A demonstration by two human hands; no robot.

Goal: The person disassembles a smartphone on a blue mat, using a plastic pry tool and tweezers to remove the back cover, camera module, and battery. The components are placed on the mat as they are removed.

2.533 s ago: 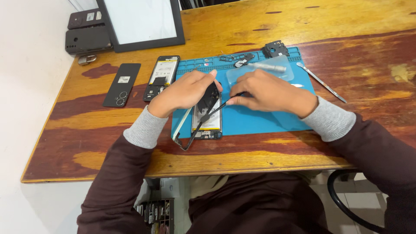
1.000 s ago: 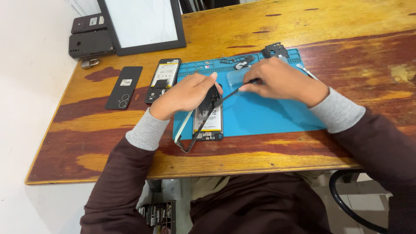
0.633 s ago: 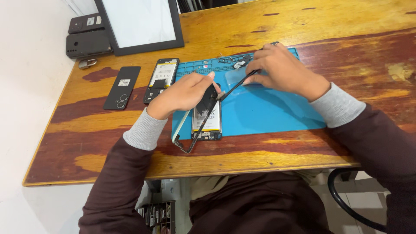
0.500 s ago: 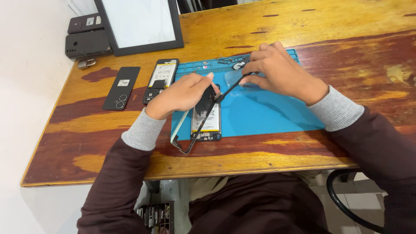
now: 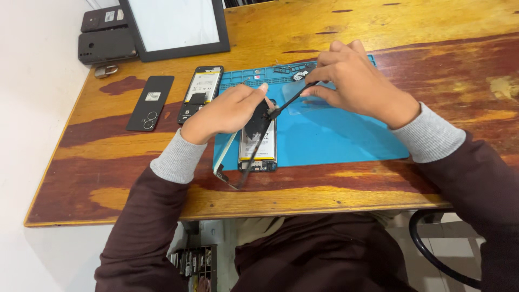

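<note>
Blue mat (image 5: 346,135): opened phone (image 5: 258,145) lengthwise toward person, left hand (image 5: 227,111) atop.

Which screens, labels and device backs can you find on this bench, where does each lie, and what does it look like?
Framed white screen panel: top centre, rectangular, black border.
Black back cover: left of the mat, small pale label, camera rings.
Opened phone: at the mat's left edge, pale labelled battery.
Phone being worked on: on the blue mat, under the left hand.
Two dark devices: top left corner.
</note>
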